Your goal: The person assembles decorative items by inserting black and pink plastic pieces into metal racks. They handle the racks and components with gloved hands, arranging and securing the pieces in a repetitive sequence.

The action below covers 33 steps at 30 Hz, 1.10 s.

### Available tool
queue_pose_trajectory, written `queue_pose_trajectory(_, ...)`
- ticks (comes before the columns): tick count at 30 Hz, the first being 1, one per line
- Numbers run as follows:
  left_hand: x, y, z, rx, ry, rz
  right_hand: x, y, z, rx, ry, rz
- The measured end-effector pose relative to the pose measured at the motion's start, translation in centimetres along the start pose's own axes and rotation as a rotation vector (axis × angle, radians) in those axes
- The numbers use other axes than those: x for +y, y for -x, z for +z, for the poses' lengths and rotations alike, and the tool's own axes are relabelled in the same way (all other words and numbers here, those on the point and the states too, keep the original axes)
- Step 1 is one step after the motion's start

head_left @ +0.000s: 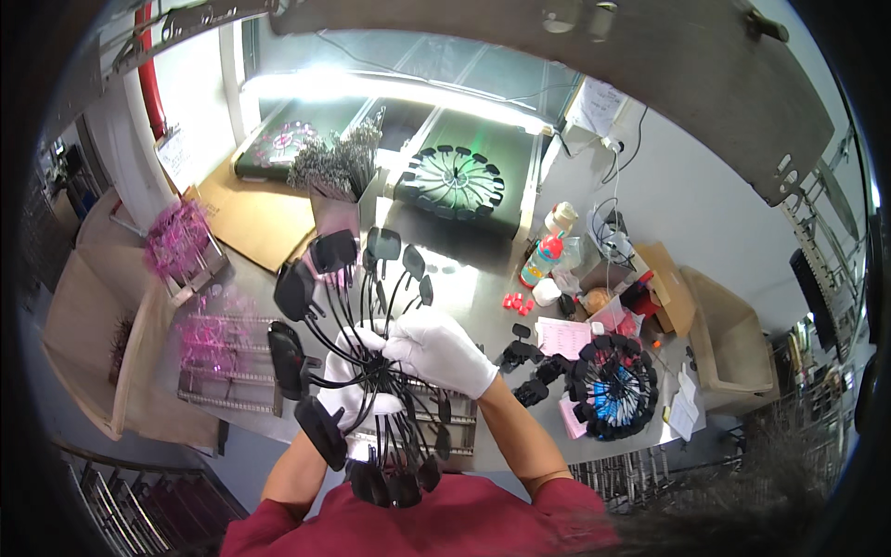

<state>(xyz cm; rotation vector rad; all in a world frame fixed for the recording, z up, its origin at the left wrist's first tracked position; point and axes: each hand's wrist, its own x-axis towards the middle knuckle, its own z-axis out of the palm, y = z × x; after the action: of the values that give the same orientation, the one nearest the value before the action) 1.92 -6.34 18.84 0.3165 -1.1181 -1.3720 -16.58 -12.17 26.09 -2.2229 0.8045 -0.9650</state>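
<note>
The person stands at a grey desk (483,269) and holds up a black wheel (357,362) made of thin stalks with flat black paddles at the tips. Both hands wear white gloves. The left hand (357,395) is under the middle of the wheel, fingers curled around the hub where the stalks meet. Stalks cross over this hand, so much of it is hidden. The right hand (441,351) is closed on the hub from the other side, pinching it from above. The wheel hangs in the air above the near edge of the desk, close to the person's chest. Its lowest paddles overlap the red shirt (418,520), and it is hard to see where they end.

Under the wheel lies a metal rack (232,367) with pink bits on it, partly covered by the stalks. At the left edge of the desk stands a bunch of pink pieces (176,241), all blurry. Near the right edge sits another round wheel (613,385) with blue in its middle, lying flat. Small loose black paddles (529,357) lie between it and the right hand. At the far edge a third black wheel (455,181) rests on a dark green mat, washed out by bright light. A bottle with a red top (546,255) stands near a clutter of small things too tiny to make out.
</note>
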Motion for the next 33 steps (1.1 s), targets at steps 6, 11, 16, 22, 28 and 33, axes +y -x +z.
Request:
queue_pose_trajectory(6,1.6,-1.9,-1.9,0.181,0.566,-0.127,4.3,0.9,-1.8,0.217,0.020,0.381)
queue_pose_trajectory(11,3.0,-0.6,-2.9,0.064,0.247,0.054,0.8,0.9,-1.6,0.153,-0.191,0.102)
queue_pose_trajectory(16,2.3,-0.4,-2.4,0.195,-0.003,0.128,-0.9,2.8,3.1,0.043,-0.104,-0.039)
queue_pose_trajectory(22,4.2,1.7,-8.4,0.198,-0.234,-0.267,-0.8,5.5,5.9,0.279,-0.141,0.206)
queue_pose_trajectory(28,9.6,6.5,-11.1,0.854,-0.494,0.285,7.2,11.3,7.5,0.327,0.398,0.444)
queue_pose_trajectory(33,9.8,7.1,-8.2,0.749,-0.405,0.335,11.0,13.5,11.3,0.393,0.523,0.347)
